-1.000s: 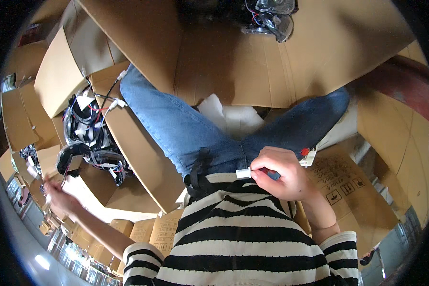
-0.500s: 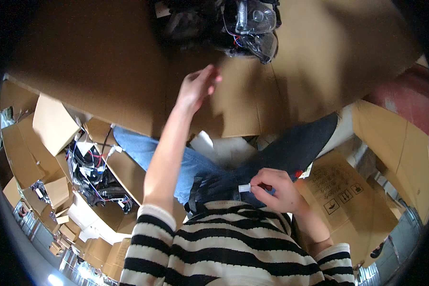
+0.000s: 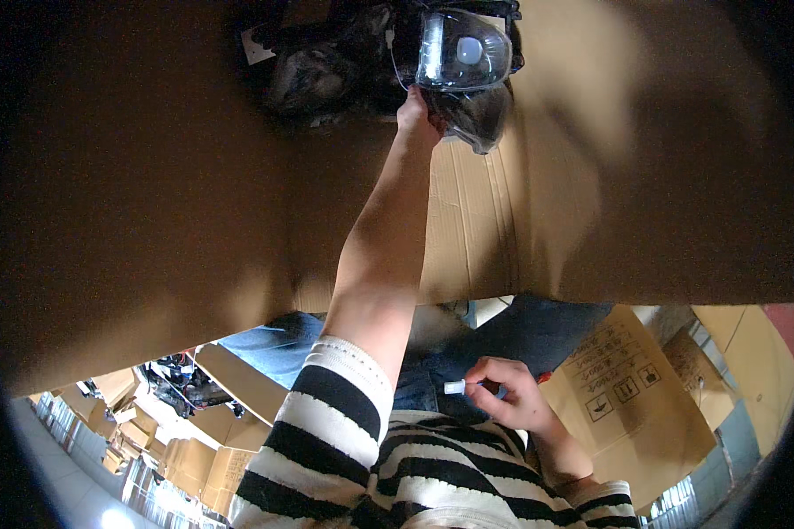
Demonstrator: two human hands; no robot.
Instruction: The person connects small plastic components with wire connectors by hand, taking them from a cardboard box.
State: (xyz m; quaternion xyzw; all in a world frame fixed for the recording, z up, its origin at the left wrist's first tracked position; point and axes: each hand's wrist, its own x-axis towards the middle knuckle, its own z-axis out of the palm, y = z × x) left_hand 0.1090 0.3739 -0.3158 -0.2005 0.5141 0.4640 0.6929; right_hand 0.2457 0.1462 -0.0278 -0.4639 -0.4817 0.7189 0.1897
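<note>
My left hand (image 3: 419, 113) reaches far into a large cardboard box (image 3: 362, 203). Its thumb and fingers close at the lower edge of a lamp with a clear, curved lens (image 3: 465, 53); part of the fingers is hidden by the lamp. Just below that lens sits another clear-covered part (image 3: 476, 119). Close to my waist, my right hand (image 3: 510, 394) pinches a small white rectangular piece (image 3: 454, 387) between thumb and fingers. What that piece is cannot be made out.
Dark, plastic-wrapped parts (image 3: 313, 75) lie left of the lamp. A printed cardboard box (image 3: 635, 397) stands at my right. At my left, an open carton holds black parts with wires (image 3: 185, 388). The big box's near edge crosses over my legs.
My left hand has moved up and deeper into the box and reached the lamp. The view has shifted forward. My right hand still pinches the white piece.
</note>
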